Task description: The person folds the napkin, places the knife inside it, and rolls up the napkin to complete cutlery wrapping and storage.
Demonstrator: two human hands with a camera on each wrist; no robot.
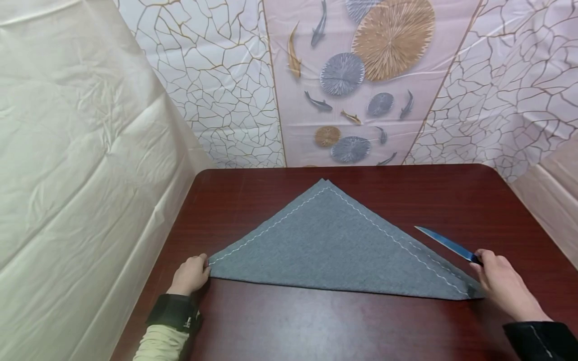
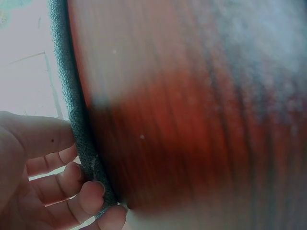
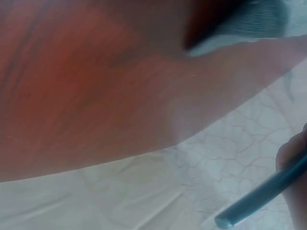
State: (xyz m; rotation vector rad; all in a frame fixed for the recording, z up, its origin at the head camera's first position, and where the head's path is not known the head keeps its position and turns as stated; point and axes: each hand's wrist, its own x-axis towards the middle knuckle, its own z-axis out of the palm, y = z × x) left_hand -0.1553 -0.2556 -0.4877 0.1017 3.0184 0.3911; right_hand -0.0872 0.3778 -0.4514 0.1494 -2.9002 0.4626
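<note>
A grey felt cloth (image 1: pixel 334 240), folded into a triangle with white wavy stitching along its two upper edges, lies on the table. My left hand (image 1: pixel 191 273) pinches its left corner. In the left wrist view, the thumb and fingertips of that hand (image 2: pixel 53 172) close on the cloth's thick folded edge (image 2: pixel 67 81). My right hand (image 1: pixel 503 281), by the right corner, grips a knife (image 1: pixel 444 243). Its blade points to the upper left, beyond the cloth's right edge. The knife handle's end (image 3: pixel 259 201) sticks out from the hand in the right wrist view.
The dark red wooden table (image 1: pixel 307 321) has rounded far corners. Behind it hangs a patterned curtain (image 1: pixel 226 75) with crackle lines, fish and round motifs. Cream fabric (image 1: pixel 90 175) drapes along the left side, and more pale fabric (image 1: pixel 553 200) hangs at the right.
</note>
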